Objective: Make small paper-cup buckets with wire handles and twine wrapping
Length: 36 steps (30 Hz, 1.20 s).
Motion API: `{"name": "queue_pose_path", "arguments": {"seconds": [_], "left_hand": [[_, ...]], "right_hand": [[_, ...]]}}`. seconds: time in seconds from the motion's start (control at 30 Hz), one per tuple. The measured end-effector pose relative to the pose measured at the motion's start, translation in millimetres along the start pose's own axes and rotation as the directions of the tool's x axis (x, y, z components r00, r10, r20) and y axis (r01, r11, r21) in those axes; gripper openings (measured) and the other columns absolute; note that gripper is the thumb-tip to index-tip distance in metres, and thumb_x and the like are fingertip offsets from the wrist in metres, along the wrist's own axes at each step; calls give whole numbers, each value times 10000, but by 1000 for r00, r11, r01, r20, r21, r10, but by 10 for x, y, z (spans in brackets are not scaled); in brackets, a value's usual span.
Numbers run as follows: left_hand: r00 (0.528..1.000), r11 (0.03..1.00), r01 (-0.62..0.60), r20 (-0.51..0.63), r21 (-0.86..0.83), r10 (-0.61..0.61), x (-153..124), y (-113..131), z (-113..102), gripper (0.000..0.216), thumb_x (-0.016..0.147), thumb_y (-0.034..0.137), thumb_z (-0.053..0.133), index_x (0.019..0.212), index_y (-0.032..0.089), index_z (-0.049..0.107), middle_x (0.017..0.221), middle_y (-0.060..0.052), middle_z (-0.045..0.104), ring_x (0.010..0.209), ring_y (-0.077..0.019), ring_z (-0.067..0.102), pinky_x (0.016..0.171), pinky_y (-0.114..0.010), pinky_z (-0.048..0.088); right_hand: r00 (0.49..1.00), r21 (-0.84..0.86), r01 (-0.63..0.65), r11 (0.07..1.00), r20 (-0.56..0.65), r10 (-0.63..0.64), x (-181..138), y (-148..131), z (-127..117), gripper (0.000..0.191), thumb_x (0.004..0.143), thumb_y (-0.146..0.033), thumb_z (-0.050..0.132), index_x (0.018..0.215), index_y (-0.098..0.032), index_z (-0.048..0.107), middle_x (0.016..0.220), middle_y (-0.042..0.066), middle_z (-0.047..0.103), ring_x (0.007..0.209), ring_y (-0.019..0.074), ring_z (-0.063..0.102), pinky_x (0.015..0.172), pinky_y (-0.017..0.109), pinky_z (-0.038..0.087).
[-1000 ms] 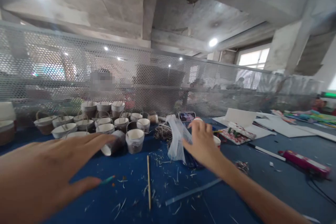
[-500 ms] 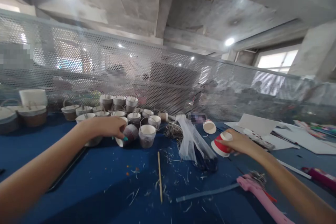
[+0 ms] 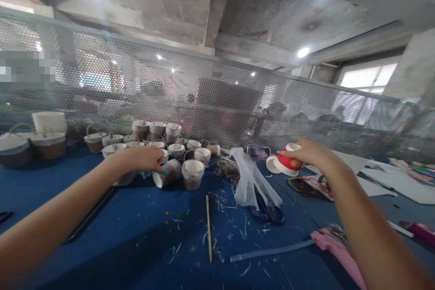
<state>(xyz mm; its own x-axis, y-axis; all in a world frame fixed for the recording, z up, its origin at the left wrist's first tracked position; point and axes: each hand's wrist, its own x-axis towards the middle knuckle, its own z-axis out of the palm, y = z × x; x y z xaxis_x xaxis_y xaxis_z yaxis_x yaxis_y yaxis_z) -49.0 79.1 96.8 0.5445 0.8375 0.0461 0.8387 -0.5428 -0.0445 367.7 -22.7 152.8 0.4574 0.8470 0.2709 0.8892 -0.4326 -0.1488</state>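
Note:
My left hand (image 3: 147,159) hovers over the near side of a group of small fabric-wrapped buckets. Its fingers bend downward but stay apart, and a green-nailed fingertip is at the side of a small grey bucket (image 3: 170,172) lying tipped over. I cannot tell whether they touch. An upright small bucket (image 3: 193,176) with a wire handle stands just right of that one. My right hand (image 3: 302,152) grips a red-and-white paper cup (image 3: 288,163), held tilted. Close behind its left side is another paper cup (image 3: 273,164), lying with its mouth toward me.
White pleated mesh (image 3: 251,186) and dark-handled scissors (image 3: 268,213) lie mid-table beside tangled twine (image 3: 227,168). Nearer are a thin wooden stick (image 3: 209,231), a translucent glue stick (image 3: 272,251) and a pink glue gun (image 3: 335,247). A perforated metal screen (image 3: 224,104) stands behind.
My right hand has lifted the paper cup up and left, close to the other cup. My left hand has risen slightly against the tipped bucket, which has turned a little.

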Motion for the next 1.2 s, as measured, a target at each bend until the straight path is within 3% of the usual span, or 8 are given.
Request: {"name": "queue_pose_path", "arguments": {"seconds": [0.1, 0.33, 0.43, 0.53, 0.67, 0.83, 0.97, 1.2], "left_hand": [[999, 1000, -3, 52, -13, 4, 19, -5, 30, 157, 702, 332, 552, 670, 181, 582, 724, -67, 613, 632, -198, 553, 553, -289, 343], [996, 1000, 0, -90, -19, -1, -92, 273, -82, 241, 788, 426, 520, 767, 189, 559, 785, -77, 616, 731, -247, 570, 640, -340, 380], [986, 971, -51, -165, -235, 11, -152, 560, -98, 398, 744, 517, 603, 1002, 218, 562, 956, -73, 640, 877, -269, 593, 752, -375, 436], [952, 859, -121, -303, -497, -41, -173, 840, -6, 831, 693, 545, 669, 1379, 250, 306, 1264, -139, 544, 1100, -316, 554, 903, -436, 433], [927, 701, -219, -368, -678, -67, -152, 1074, 151, 972, 642, 462, 742, 1439, 254, 226, 1395, -167, 438, 1215, -358, 486, 985, -488, 401], [945, 646, -248, -327, -722, -3, -98, 1205, 282, 670, 688, 402, 704, 1278, 230, 438, 1145, -96, 623, 976, -264, 621, 834, -374, 499], [967, 500, -224, -253, -836, 10, -53, 1265, 423, 657, 640, 322, 720, 1235, 225, 458, 1050, -64, 659, 899, -241, 646, 729, -319, 524], [940, 539, -332, -318, -774, 122, -26, 1253, 726, 615, 669, 329, 724, 1232, 224, 498, 1110, -69, 645, 1013, -275, 608, 895, -410, 491]], "right_hand": [[973, 145, 35, 989, 220, -66, -100, -197, -163, 638, 779, -646, 477, 948, -44, 605, 893, 199, 650, 773, 233, 648, 633, 317, 405], [887, 718, 118, 686, 234, -398, -107, -647, 90, 524, 733, -565, 645, 1096, -191, 600, 1045, 122, 669, 806, 190, 645, 647, 288, 517], [821, 809, 104, 578, 259, -509, -117, -807, 226, 517, 754, -565, 633, 1093, -176, 604, 1053, 140, 671, 832, 218, 659, 665, 326, 538], [741, 848, 72, 525, 308, -597, -201, -955, 293, 516, 773, -573, 617, 1104, -178, 595, 1028, 119, 682, 832, 213, 666, 705, 340, 541], [646, 886, 25, 463, 339, -684, -320, -1094, 314, 535, 765, -523, 659, 1138, -153, 556, 991, 109, 685, 801, 189, 669, 726, 325, 537], [654, 812, 266, 519, 243, -716, -427, -1121, 240, 566, 667, -473, 752, 1112, -169, 578, 997, 92, 683, 839, 197, 650, 704, 301, 525], [634, 499, 583, 642, 215, -743, -672, -1223, 172, 491, 596, -484, 773, 967, -186, 651, 876, 63, 688, 711, 211, 628, 551, 305, 481], [678, 142, 664, 734, 298, -672, -1017, -1417, 129, 263, 639, -424, 770, 678, -181, 677, 523, 29, 561, 466, 168, 526, 395, 291, 400]]}}
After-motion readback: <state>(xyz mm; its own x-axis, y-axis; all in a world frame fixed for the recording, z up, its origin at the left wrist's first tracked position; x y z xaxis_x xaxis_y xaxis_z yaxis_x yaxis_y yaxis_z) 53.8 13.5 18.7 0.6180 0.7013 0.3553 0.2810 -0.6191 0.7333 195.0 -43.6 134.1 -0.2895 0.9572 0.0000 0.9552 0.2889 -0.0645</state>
